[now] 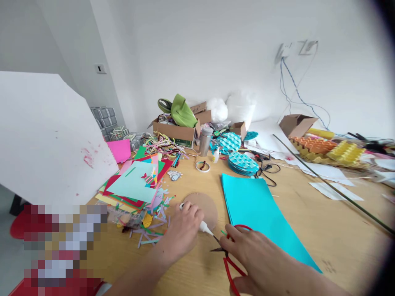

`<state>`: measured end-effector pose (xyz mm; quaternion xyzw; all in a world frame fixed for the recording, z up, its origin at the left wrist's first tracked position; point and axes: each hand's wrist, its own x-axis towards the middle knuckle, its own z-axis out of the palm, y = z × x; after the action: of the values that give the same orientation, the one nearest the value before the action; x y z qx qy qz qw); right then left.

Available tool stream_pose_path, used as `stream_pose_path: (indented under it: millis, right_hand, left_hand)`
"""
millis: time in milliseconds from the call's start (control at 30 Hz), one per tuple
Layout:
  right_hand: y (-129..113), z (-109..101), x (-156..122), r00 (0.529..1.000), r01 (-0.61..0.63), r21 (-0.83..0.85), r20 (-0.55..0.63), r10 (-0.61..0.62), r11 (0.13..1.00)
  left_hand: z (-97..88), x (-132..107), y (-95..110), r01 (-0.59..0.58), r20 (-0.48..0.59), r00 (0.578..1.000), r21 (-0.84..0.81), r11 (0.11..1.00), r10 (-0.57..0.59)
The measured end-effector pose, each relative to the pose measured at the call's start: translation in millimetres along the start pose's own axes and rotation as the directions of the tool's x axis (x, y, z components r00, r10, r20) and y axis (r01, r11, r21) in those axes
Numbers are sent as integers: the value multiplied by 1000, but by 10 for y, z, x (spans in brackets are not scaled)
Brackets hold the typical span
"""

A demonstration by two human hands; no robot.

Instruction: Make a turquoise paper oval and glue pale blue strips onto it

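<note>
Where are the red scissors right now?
Head view, bottom middle: the red scissors lie on the wooden table under the right hand, between the glue bottle in the left hand and the turquoise paper.

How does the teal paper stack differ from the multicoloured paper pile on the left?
The teal stack is one colour; the multicoloured pile mixes red, green, yellow, pink and pale blue. The teal stack is squared up neatly; the pile is fanned askew. The teal stack's visible top is plain; the pile carries small cut-outs. Both lie flat on the wooden table.
</note>
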<state>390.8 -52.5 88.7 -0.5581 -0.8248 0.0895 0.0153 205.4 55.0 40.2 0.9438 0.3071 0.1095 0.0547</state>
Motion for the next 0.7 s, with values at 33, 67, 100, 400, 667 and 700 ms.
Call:
stream_pose_path:
  millis: [33, 67, 100, 400, 667, 700]
  right_hand:
    - [17, -20, -5, 998, -52, 200, 42, 45, 978]
    - [33, -23, -12, 993, -109, 405, 89, 79, 908]
    - [47, -9, -20, 986, -160, 592, 135, 98, 790]
    - [-165, 383, -61, 988, -107, 714, 154, 6, -692]
    - [-480, 698, 110, 983, 181, 272, -8, 185, -945]
    - [-506, 734, 128, 976, 213, 261, -13, 217, -941]
  left_hand:
    - [7, -11, -3, 0, -12, 1000, -5, 1000, 0]
    - [14, -21, -8, 2, -20, 1000, -18, 1000, -2]
    - [19, -30, -13, 10, -26, 1000, -39, 999, -11]
    - [199, 3, -16, 32, -404, 912, -109, 993, -74]
    - [385, 12, -36, -5, -655, 754, -77, 997, -46]
    - [392, 11, -36, -13, -658, 751, -99, 995, -56]
